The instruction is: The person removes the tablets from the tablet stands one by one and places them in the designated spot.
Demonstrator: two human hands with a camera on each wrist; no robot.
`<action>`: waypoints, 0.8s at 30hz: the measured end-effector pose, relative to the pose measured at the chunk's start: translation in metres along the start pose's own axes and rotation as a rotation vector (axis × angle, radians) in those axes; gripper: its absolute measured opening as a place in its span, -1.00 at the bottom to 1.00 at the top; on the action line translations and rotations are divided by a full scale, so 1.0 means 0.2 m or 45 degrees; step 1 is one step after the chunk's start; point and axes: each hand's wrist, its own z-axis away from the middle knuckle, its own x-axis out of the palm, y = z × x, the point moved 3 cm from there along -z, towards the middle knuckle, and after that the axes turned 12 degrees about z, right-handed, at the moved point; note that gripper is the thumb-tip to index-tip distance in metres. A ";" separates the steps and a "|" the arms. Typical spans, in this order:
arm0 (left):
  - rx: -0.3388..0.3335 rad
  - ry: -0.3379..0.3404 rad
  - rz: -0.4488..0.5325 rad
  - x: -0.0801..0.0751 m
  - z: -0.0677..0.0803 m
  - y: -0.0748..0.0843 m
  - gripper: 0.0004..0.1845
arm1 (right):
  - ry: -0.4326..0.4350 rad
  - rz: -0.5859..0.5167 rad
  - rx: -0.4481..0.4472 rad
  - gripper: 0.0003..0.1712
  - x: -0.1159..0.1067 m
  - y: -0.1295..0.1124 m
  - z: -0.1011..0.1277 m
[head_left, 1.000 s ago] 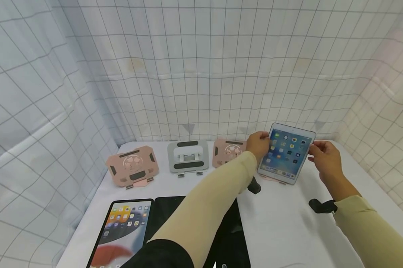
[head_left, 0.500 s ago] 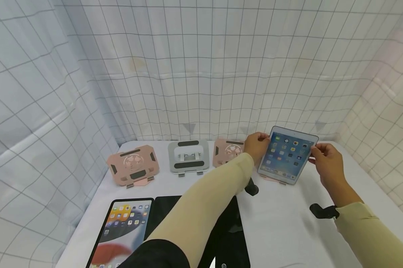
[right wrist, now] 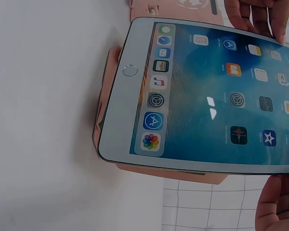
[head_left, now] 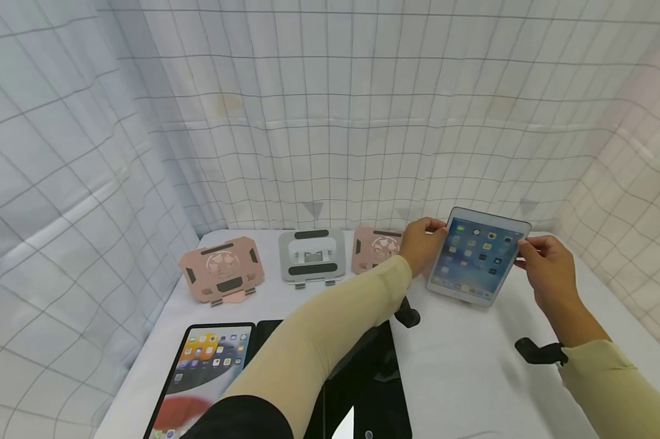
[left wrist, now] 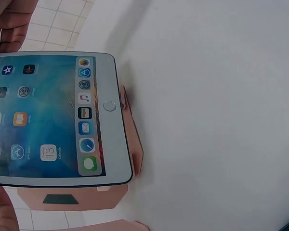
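Note:
A small white tablet (head_left: 479,256), its screen lit with app icons, leans back with its home button at the low end. My left hand (head_left: 422,245) pinches its left edge near the top. On the opposite edge, my right hand (head_left: 549,274) pinches with thumb and fingers. Underneath the tablet is a pink folding stand (left wrist: 103,199), mostly covered by it. The right wrist view shows the stand's lip (right wrist: 106,91) at the tablet's low end.
Another pink stand (head_left: 365,247), partly behind my left hand, a grey stand (head_left: 338,253) and a further pink stand (head_left: 241,259) line the back. A larger tablet (head_left: 204,372) and black flat items (head_left: 382,390) lie in front, partly under my left arm. A gridded curtain (head_left: 330,122) encloses the table.
The tablet's top end has sunk a little and shifted right, with both hands still on its edges. The strip of pink stand below it is covered now in the head view.

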 end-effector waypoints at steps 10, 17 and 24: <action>-0.142 -0.068 0.229 -0.06 0.05 -0.01 -0.96 | -0.086 -0.031 -0.068 -0.80 0.01 -0.03 0.05; -0.142 -0.150 0.215 -0.14 0.11 -0.04 -0.95 | -0.166 0.012 -0.127 -0.73 0.05 -0.02 0.07; -0.187 -0.156 0.214 -0.19 0.16 -0.06 -0.96 | -0.264 0.003 -0.166 -0.70 0.07 0.00 0.09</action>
